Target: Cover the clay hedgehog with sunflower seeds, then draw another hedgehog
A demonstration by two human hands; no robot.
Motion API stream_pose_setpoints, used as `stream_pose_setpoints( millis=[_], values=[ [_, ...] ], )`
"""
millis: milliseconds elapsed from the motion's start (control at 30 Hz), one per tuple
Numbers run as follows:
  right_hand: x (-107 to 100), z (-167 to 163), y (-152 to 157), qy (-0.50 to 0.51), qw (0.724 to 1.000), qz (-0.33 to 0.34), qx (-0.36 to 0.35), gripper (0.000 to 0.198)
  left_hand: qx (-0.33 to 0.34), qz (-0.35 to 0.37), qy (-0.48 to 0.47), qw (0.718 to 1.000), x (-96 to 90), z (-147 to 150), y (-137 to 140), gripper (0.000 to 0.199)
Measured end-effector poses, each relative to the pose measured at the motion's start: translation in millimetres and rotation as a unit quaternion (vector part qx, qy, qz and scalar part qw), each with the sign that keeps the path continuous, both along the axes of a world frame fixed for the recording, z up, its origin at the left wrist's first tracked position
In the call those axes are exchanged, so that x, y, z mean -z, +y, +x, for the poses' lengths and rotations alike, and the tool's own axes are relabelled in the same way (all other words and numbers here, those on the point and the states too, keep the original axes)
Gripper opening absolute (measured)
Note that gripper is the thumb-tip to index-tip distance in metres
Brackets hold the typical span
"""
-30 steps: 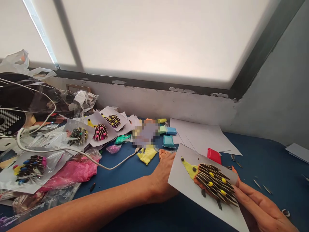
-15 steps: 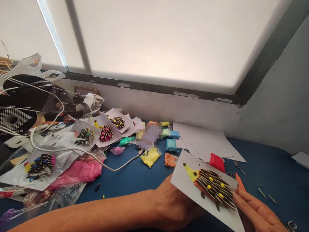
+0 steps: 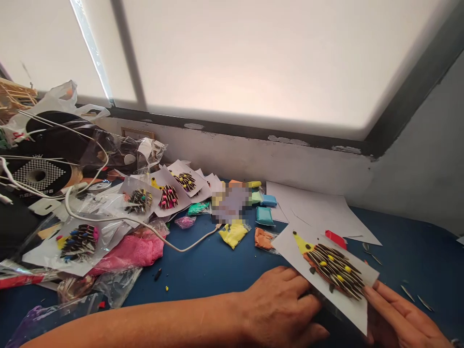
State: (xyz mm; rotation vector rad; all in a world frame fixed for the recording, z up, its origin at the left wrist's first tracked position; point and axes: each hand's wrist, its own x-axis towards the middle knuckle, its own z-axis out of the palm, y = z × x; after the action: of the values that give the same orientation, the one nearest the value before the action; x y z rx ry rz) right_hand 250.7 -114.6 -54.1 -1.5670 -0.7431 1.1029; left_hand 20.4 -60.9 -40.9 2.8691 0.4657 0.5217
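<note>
A white card (image 3: 348,309) carries a hedgehog with a yellow clay face, an orange body, striped seed spines and yellow dots. Its lower right edge is pinched by my right hand (image 3: 402,309), which holds the card tilted above the blue table (image 3: 203,275). My left hand (image 3: 282,307) is beside the card's lower left edge, with its fingers curled inward. Whether those fingers contain anything is hidden, and I cannot tell if they touch the card.
More seed hedgehog cards (image 3: 177,205) lie to the left, near a pink cloth (image 3: 130,253). Clay packets, including a yellow one (image 3: 235,234) and a teal one (image 3: 264,216), sit ahead by white paper sheets (image 3: 326,212). A white cable (image 3: 174,249) crosses the table; loose seeds (image 3: 425,303) lie right.
The view has shifted, with the scene now further right. My left hand has come out from behind the card and shows more fully at its lower left. My right hand still holds the card.
</note>
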Motion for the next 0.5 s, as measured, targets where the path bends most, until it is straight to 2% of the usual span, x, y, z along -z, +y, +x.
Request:
stream_pose_setpoints(
  millis=[133, 233, 333, 500],
  values=[
    [-14.1, -16.2, -1.2, -0.040, 0.998, -0.021, -0.050, 0.059, 0.026, 0.037, 0.009, 0.999, 5.3, -0.8, 0.0, 0.039],
    [-19.0, -25.1, -2.7, -0.042, 0.998, -0.039, -0.040, 0.057, 0.051, 0.084, -0.032, 0.995, 12.7, -0.4, -0.8, 0.033],
    [-15.4, -23.2, -3.1, -0.028, 0.998, -0.047, -0.037, 0.056, 0.086, 0.127, -0.084, 0.985, 18.3, 0.7, -1.6, 0.032],
    [-6.6, -11.0, 0.0, -0.034, 0.996, -0.039, -0.069, 0.040, 0.116, 0.173, -0.163, 0.964, 28.1, 1.3, -1.9, 0.035]
  ],
)
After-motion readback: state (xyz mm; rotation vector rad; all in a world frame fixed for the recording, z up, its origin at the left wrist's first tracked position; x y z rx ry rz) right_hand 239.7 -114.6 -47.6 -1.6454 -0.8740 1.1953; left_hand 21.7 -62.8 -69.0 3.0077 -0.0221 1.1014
